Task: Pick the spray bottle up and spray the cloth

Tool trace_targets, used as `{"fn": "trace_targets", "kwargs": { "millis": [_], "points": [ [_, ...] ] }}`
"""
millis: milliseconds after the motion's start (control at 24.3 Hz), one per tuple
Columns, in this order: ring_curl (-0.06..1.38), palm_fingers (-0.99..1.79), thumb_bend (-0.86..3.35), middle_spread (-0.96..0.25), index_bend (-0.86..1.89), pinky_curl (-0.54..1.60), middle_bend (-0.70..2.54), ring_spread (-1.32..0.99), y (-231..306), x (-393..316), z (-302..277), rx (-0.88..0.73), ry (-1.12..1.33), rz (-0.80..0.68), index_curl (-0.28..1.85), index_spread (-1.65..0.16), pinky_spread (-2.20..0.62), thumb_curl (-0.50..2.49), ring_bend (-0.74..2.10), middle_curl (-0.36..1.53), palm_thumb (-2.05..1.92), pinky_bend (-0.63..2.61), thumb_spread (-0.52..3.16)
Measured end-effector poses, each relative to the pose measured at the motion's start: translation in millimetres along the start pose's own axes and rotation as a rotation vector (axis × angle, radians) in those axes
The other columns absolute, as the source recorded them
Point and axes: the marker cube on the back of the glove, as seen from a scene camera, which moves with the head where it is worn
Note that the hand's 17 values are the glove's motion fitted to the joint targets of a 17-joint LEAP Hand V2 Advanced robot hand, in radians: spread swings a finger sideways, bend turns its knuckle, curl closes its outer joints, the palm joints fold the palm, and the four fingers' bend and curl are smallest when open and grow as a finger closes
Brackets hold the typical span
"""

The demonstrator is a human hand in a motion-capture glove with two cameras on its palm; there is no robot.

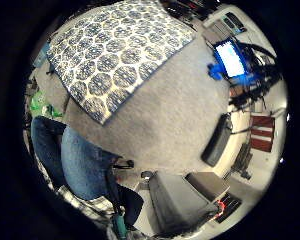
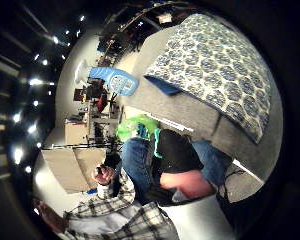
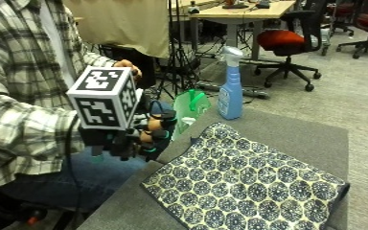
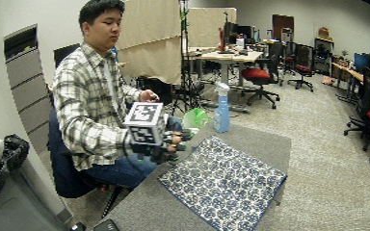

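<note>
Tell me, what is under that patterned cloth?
The patterned cloth lies flat on a grey table, which shows all around it. The spray bottle stands apart, beyond it. Whatever lies under the cloth itself is covered.

Cloth [image 3: 251, 184] flat on table [image 3: 302, 132], spray bottle [image 3: 230, 91] upright behind it

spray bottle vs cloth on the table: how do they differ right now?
The spray bottle stands upright at the table's far edge; the cloth lies flat, spread out. The bottle is plain blue with a white trigger head; the cloth is blue-and-cream patterned. Both sit untouched on the same grey table.
</note>
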Motion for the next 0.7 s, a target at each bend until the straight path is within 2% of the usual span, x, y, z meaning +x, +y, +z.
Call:
{"fn": "trace_targets", "kwargs": {
  "millis": [247, 493, 699],
  "points": [
    [0.31, -0.16, -0.04, -0.14, 0.16, 0.35, 0.1, 0.09, 79.1, 32.9, -16.3, 0.017, 0.205, 0.118, 0.31, -0.44, 0.17, 0.47, 0.19, 0.18, 0.4, 0.5, 1.08],
    [0.3, -0.14, -0.03, -0.16, 0.16, 0.34, 0.12, 0.09, 157.4, 38.8, -4.8, 0.013, 0.198, 0.238, 0.3, -0.44, 0.17, 0.46, 0.19, 0.17, 0.38, 0.49, 1.09],
    [0.3, -0.13, -0.02, -0.16, 0.17, 0.33, 0.12, 0.1, 195.1, 39.7, 3.1, 0.022, 0.212, 0.297, 0.3, -0.44, 0.17, 0.45, 0.19, 0.16, 0.38, 0.48, 1.1]
  ]
}}
